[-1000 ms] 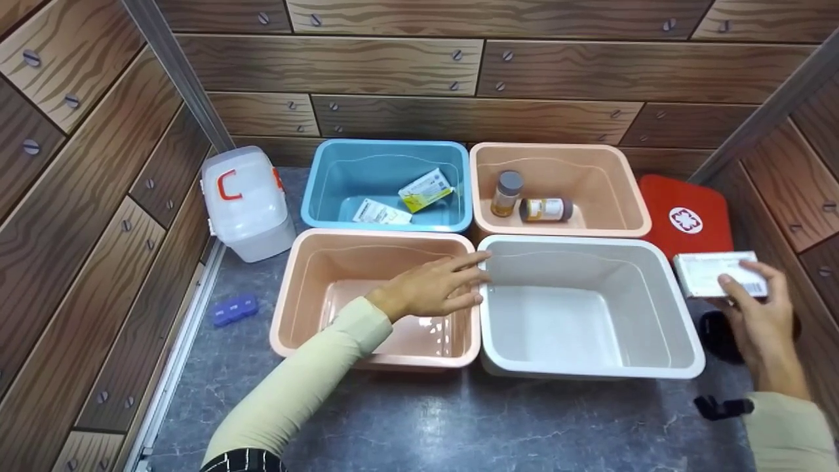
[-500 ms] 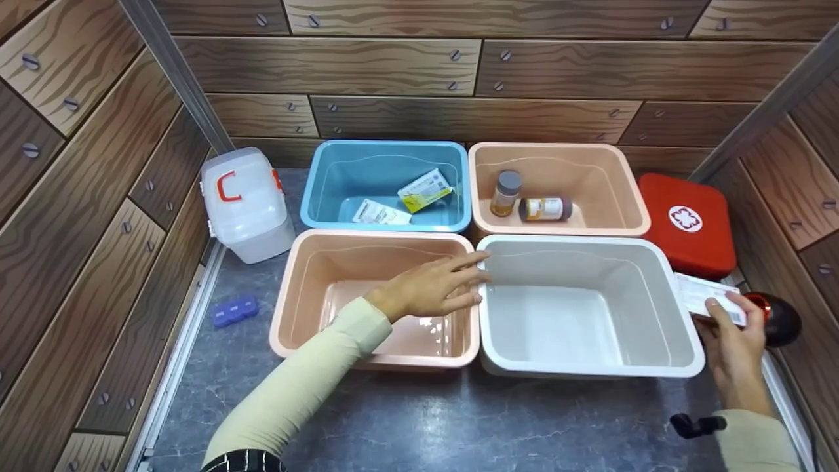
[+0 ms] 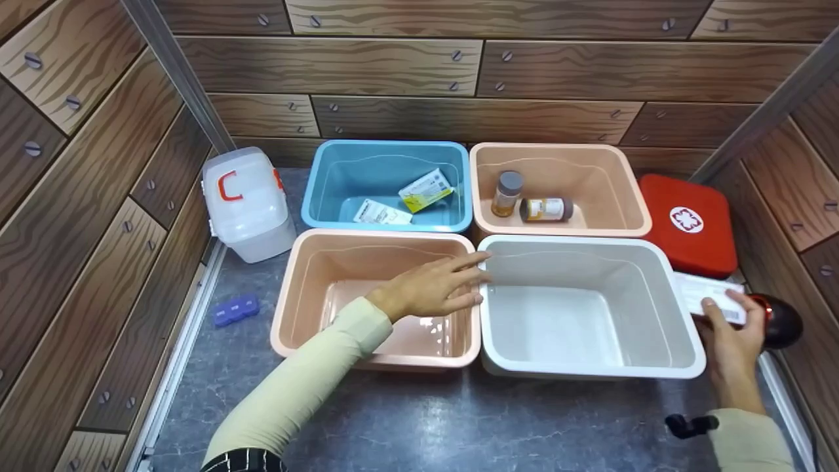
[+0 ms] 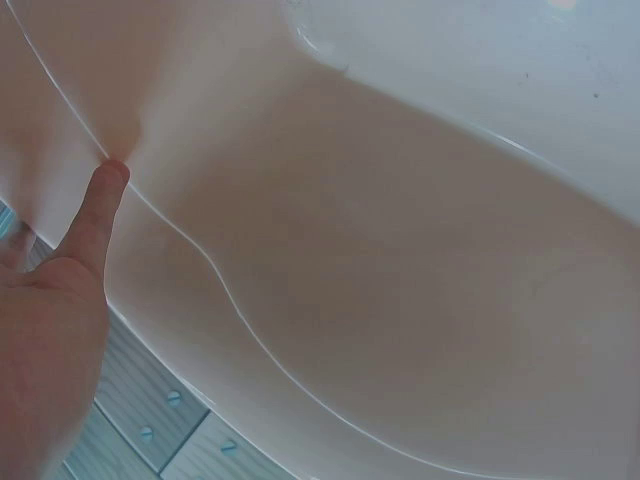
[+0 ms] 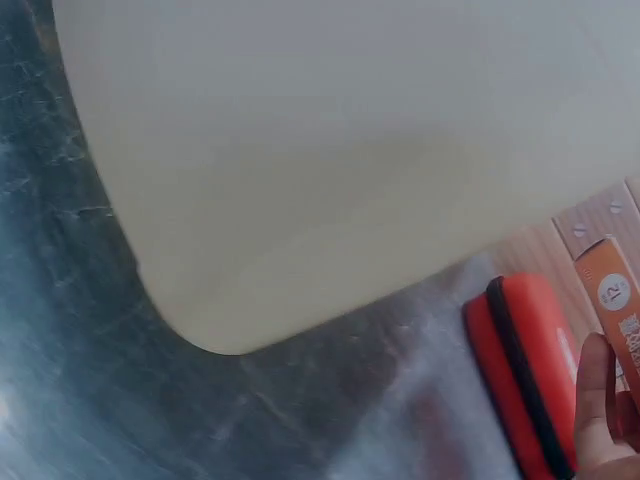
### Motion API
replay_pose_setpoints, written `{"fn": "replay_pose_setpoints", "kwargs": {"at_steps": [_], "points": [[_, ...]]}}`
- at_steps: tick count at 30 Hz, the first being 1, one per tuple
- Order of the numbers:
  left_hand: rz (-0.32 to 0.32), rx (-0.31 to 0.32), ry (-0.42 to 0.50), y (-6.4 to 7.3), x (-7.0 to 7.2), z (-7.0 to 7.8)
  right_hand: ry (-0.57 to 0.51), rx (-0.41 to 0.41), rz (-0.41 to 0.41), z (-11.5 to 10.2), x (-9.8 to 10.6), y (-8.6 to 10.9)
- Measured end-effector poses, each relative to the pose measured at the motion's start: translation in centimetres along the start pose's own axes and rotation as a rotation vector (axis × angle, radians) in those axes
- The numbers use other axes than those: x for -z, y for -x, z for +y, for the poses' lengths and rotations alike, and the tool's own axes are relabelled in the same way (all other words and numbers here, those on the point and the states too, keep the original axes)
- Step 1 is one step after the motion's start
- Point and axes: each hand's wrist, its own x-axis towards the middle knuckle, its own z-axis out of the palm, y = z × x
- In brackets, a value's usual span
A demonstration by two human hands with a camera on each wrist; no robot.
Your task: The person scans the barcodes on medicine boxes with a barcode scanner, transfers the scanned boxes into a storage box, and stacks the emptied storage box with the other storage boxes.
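Observation:
My right hand [image 3: 735, 351] holds a medicine box [image 3: 702, 293] beside the right end of the white bin [image 3: 662, 308]. In the head view the box's white printed face is up; the right wrist view shows its orange face [image 5: 608, 285]. Just right of that hand stands a black rounded device [image 3: 783, 321] with a red glow, partly hidden. With fingers extended, my left hand [image 3: 429, 286] reaches across the front peach bin [image 3: 285, 295], its fingertips at the rim next to the white bin. Nothing is gripped in it.
At the back, a blue bin [image 3: 311, 177] contains two medicine boxes, and another peach bin [image 3: 623, 177] contains two bottles. A red first-aid case [image 3: 711, 229] lies at right. On the left are a clear lidded box [image 3: 242, 190] and a purple pill organizer [image 3: 236, 310].
My right hand has brought the medicine box left and toward me, down beside the white bin, uncovering the black device. Over the last half second it barely moves. The left hand stays put.

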Motion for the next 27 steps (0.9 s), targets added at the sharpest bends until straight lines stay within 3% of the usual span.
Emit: {"fn": "replay_pose_setpoints", "kwargs": {"at_steps": [7,9,14,20,24,27], "points": [[0.006,-0.006,-0.012,0.0,0.0,0.0,0.084,0.1,-0.097,-5.7,-3.0,-0.7],[0.009,-0.009,-0.012,0.0,0.0,-0.1,0.093,0.118,-0.176,-7.5,-4.2,-1.0],[0.007,-0.006,-0.004,0.0,0.0,-0.2,0.259,0.193,-0.368,-10.6,-8.4,-1.1],[0.013,-0.008,-0.008,0.1,0.0,-0.1,0.432,0.33,-0.497,-10.9,-15.1,-1.1],[0.011,-0.012,-0.011,0.0,0.0,-0.1,0.501,0.409,-0.581,-9.6,-19.4,-1.2],[0.011,-0.014,-0.013,0.0,0.1,-0.1,0.495,0.443,-0.655,-7.9,-22.6,-1.2]]}}
